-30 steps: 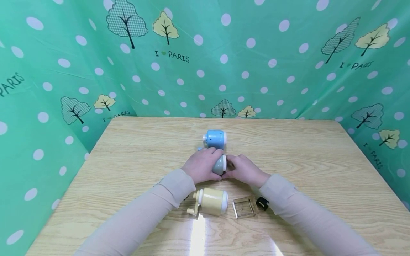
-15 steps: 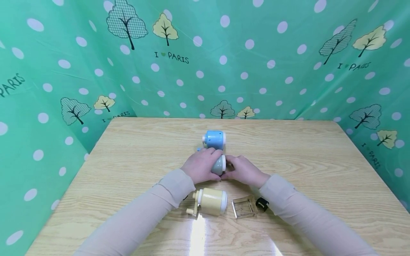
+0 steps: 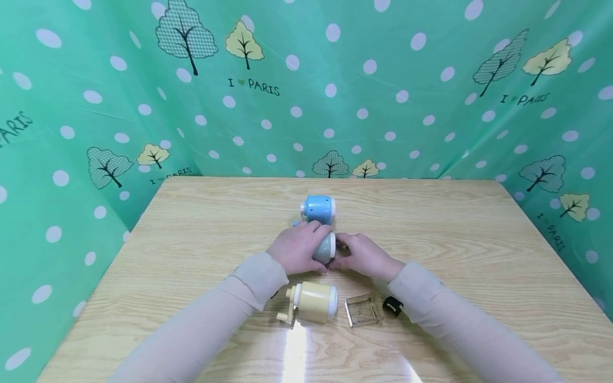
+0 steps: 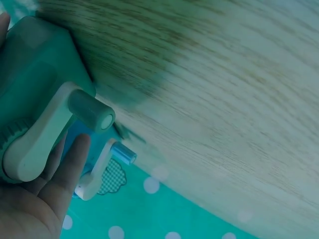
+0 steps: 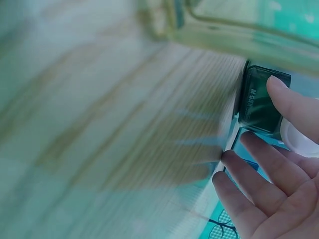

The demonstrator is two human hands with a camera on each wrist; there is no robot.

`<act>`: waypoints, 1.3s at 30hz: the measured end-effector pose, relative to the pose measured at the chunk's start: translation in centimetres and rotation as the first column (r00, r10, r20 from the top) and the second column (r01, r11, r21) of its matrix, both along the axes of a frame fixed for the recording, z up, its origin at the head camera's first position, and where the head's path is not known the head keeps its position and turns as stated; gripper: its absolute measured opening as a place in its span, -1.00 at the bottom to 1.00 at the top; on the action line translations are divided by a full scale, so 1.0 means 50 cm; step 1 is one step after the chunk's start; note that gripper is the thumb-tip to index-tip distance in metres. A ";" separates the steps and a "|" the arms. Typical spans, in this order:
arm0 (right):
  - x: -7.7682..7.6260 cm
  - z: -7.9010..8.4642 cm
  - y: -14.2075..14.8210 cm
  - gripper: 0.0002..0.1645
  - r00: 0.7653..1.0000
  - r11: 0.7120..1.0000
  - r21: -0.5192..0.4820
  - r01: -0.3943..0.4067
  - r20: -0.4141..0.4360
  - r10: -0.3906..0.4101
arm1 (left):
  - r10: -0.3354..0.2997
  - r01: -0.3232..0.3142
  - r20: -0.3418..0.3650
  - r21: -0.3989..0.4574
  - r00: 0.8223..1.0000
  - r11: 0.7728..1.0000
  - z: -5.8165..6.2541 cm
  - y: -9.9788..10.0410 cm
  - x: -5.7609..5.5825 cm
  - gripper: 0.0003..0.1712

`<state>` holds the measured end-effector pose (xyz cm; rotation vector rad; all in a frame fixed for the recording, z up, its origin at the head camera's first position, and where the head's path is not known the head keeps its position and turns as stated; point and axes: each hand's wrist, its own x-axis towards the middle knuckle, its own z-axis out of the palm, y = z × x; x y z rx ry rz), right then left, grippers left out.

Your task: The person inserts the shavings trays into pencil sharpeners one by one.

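My left hand [image 3: 298, 250] grips a grey-green crank pencil sharpener [image 3: 325, 249] lying in the middle of the table. Its pale crank arm [image 4: 42, 132] and grey knob point toward the camera in the left wrist view, where the fingers [image 4: 71, 172] of that hand reach past it. At the white end, my right hand [image 3: 364, 256] has its thumb and forefinger at opposite edges of the dark see-through shavings drawer [image 5: 264, 102], seemingly pinching it. How far out that drawer stands cannot be told. Just behind lies a blue pencil sharpener [image 3: 320, 208], partly hidden by the left hand.
A yellow pencil sharpener [image 3: 316, 302] lies in front of the hands, its crank to the left. A clear shavings drawer [image 3: 361, 310] lies to its right, near a small black device [image 3: 392, 306] by the right cuff. Green dotted cloth [image 3: 297, 138] hangs behind the wooden table [image 3: 215, 229].
The whole view has drifted slightly, with things sitting a little further left. Both hands stay at the grey-green sharpener with barely any visible movement.
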<state>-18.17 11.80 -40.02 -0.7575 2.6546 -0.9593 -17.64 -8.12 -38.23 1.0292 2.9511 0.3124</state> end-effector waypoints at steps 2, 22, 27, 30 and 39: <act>0.001 0.001 0.001 -0.27 1.000 1.000 0.001 0.004 -0.003 -0.004 | 0.004 -0.004 -0.006 -0.004 1.000 1.000 0.001 0.000 0.002 0.03; 0.023 0.032 0.019 -0.16 0.997 0.998 0.001 0.062 0.049 -0.062 | 0.034 -0.034 -0.061 0.004 0.998 0.999 0.012 -0.003 0.003 0.03; 0.029 0.035 0.036 -0.19 0.998 0.998 -0.009 0.055 0.031 -0.055 | 0.009 -0.005 -0.130 0.027 0.992 1.000 0.017 -0.010 0.006 -0.01; 0.033 0.032 0.051 -0.19 0.999 0.999 -0.015 0.049 0.018 -0.049 | -0.006 0.014 -0.175 0.042 0.985 0.999 0.023 -0.011 0.012 -0.05; 0.050 0.037 0.085 -0.20 0.998 0.998 -0.044 0.051 -0.032 -0.052 | -0.035 0.047 -0.241 0.045 0.970 0.998 0.051 -0.012 0.045 -0.13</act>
